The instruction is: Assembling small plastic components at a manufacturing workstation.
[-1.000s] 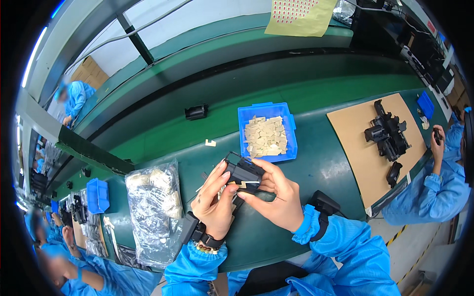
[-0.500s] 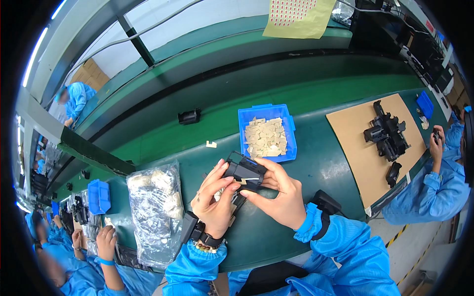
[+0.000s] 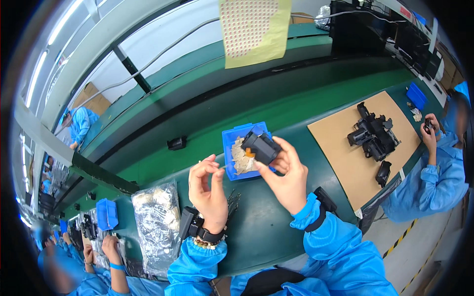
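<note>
My right hand grips a black plastic housing above the blue bin. An orange part shows on the housing's left side. Cut pale beige pieces fill the bin, partly hidden behind the housing. Left of the bin, apart from the housing, my left hand has its thumb and fingers drawn together. A thin sliver shows at its fingertips, too small to name. Beside that hand's wrist, several thin dark strips lie on the green table.
A clear plastic bag of pale parts lies at left. On a brown board at right sit black assemblies. Another black part lies farther back. A yellow sticker sheet hangs ahead. Co-workers sit on both sides.
My left hand has come off the housing and moved left. My right hand has raised and turned the housing over the bin, bringing its orange part into sight. The view has shifted too.
</note>
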Tool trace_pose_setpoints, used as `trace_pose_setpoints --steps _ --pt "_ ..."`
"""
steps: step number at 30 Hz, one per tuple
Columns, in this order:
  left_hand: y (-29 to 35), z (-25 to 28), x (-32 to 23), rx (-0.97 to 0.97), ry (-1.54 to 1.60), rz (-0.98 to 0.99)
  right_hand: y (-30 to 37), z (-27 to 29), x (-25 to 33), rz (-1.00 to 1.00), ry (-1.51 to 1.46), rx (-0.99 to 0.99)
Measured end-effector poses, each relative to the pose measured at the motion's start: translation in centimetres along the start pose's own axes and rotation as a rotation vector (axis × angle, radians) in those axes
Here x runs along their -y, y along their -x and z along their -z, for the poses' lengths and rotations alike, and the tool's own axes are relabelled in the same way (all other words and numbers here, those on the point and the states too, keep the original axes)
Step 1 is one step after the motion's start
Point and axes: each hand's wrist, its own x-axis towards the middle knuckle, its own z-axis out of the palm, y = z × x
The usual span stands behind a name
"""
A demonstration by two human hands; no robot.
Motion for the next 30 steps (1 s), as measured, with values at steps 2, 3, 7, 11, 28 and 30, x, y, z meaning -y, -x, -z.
trace_pose_setpoints --steps 2,3,7,11,28,30 --pt "-0.9 -0.6 -0.3 0.047 0.030 0.122 -0.5 0.6 -0.5 0.030 0.026 -0.033" --pt "-1.4 -1.0 -0.2 0.088 0.061 0.255 -0.6 0.9 -0.5 0.037 0.026 -0.044" --pt "-2.7 -2.5 0.8 0.231 -0.173 0.126 -0.6 1.2 -0.1 0.007 -0.011 -0.014" --pt "-1.8 -1.5 -0.3 0.308 -0.016 0.045 -0.1 0.8 0.1 0.000 -0.031 0.051" --pt "0.7 1.1 -0.1 -0.041 0.415 0.370 2.6 -1.0 -0.5 0.104 0.126 0.243" --pt "0.4 2.4 0.2 0.050 0.454 0.345 2.7 -1.1 -0.3 0.072 0.103 0.262"
